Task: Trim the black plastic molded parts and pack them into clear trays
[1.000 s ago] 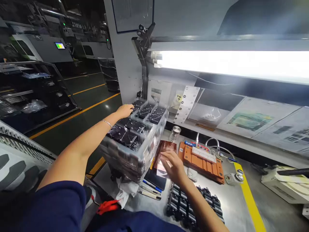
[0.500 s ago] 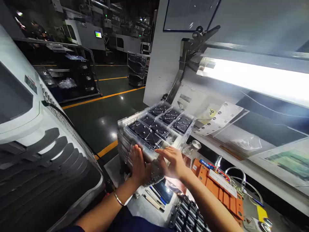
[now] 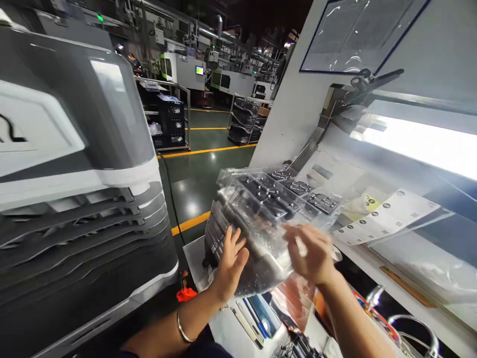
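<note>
A stack of clear plastic trays point(image 3: 219, 223) stands on the work surface, its top tray point(image 3: 257, 219) holding several black moulded parts point(image 3: 268, 196) with metal pins. My left hand point(image 3: 231, 266) is open with fingers apart, just in front of the stack's near side; whether a fingertip touches it I cannot tell. My right hand point(image 3: 311, 251) is at the top tray's near right edge, thumb and forefinger brought together there, partly smeared by motion. The top tray's near edge looks raised above the layer below.
A box cutter point(image 3: 248, 328), pens and a dark blue flat item point(image 3: 266, 315) lie before the stack. A large grey-and-white machine point(image 3: 93, 209) stands left. A bright tube lamp point(image 3: 421, 139) hangs right, above printed sheets point(image 3: 387, 216). Racks point(image 3: 171, 119) stand beyond, with a person farther back.
My view has swung left, shifting the scene rightward. My left hand has come away from the tray's front with fingers spreading. My right hand has moved up to the tray's edge, which looks higher.
</note>
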`<move>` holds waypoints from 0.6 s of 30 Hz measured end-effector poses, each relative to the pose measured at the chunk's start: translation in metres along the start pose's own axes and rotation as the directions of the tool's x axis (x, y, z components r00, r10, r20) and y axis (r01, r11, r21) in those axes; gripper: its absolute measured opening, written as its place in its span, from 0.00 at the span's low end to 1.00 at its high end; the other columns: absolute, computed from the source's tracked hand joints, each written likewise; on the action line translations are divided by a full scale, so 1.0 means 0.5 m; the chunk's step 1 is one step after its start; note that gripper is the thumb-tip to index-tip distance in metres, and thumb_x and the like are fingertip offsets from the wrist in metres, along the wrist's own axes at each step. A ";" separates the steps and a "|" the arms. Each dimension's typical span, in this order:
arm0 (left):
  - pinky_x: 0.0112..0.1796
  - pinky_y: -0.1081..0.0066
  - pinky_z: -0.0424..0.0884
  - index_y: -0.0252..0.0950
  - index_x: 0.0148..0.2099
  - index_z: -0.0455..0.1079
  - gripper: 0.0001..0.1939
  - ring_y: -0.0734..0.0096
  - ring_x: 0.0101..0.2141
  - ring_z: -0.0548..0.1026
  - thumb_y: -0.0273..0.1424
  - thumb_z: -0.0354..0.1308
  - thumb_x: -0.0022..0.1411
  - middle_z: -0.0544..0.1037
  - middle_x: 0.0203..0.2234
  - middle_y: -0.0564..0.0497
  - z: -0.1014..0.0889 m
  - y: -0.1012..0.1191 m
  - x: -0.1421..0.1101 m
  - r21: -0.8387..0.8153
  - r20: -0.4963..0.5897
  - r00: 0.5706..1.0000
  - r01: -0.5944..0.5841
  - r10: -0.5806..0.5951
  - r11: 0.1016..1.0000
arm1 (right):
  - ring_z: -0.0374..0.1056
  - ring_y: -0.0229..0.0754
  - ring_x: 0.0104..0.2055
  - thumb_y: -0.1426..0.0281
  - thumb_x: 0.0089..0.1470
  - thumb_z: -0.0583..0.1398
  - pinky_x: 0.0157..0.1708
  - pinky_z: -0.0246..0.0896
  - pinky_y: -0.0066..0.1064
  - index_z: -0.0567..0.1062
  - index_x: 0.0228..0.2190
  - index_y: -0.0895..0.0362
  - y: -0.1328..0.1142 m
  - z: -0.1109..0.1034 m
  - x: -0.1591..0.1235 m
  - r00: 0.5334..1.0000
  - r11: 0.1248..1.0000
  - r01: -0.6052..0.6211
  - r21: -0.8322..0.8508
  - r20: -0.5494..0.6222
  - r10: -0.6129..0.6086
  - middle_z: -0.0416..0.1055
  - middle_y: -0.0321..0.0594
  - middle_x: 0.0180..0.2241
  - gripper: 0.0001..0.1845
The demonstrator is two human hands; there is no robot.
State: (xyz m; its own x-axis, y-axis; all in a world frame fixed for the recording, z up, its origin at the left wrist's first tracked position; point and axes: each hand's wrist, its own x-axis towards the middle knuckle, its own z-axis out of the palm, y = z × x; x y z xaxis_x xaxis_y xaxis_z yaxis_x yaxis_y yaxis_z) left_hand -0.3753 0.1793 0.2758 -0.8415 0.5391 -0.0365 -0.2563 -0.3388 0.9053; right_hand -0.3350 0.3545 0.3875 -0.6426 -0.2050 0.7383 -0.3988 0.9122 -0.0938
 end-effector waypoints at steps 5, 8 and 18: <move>0.36 0.61 0.77 0.47 0.70 0.35 0.55 0.47 0.58 0.63 0.43 0.67 0.50 0.46 0.67 0.37 0.034 0.083 -0.057 -0.284 -0.082 0.964 0.222 -0.254 0.933 | 0.64 0.36 0.20 0.77 0.51 0.54 0.23 0.60 0.29 0.73 0.35 0.58 -0.073 0.014 -0.072 0.999 0.989 -0.045 -0.143 -0.004 0.045 0.69 0.35 0.19 0.10; 0.29 0.66 0.76 0.45 0.66 0.44 0.52 0.50 0.53 0.69 0.45 0.69 0.46 0.59 0.62 0.37 0.065 0.095 -0.101 -0.354 -0.045 0.949 0.278 -0.313 0.893 | 0.60 0.35 0.18 0.77 0.50 0.54 0.22 0.56 0.29 0.73 0.35 0.57 -0.150 -0.031 -0.094 0.999 0.999 0.027 -0.038 0.023 -0.026 0.66 0.33 0.17 0.11; 0.29 0.62 0.76 0.38 0.41 0.63 0.23 0.68 0.25 0.76 0.26 0.64 0.40 0.74 0.26 0.57 0.022 0.113 -0.352 -0.354 -0.297 0.912 0.169 -0.282 0.920 | 0.70 0.43 0.38 0.59 0.57 0.59 0.39 0.65 0.36 0.76 0.41 0.55 -0.132 -0.199 -0.132 0.992 0.989 -0.118 0.085 0.058 0.113 0.76 0.45 0.36 0.15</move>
State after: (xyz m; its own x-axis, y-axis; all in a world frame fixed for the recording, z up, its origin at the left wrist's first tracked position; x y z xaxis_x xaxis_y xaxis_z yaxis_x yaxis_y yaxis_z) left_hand -0.2365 0.0739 0.3381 -0.8369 0.3579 -0.4142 -0.5461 -0.4935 0.6769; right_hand -0.2013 0.3430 0.4113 -0.7207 -0.1206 0.6827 -0.3740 0.8968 -0.2364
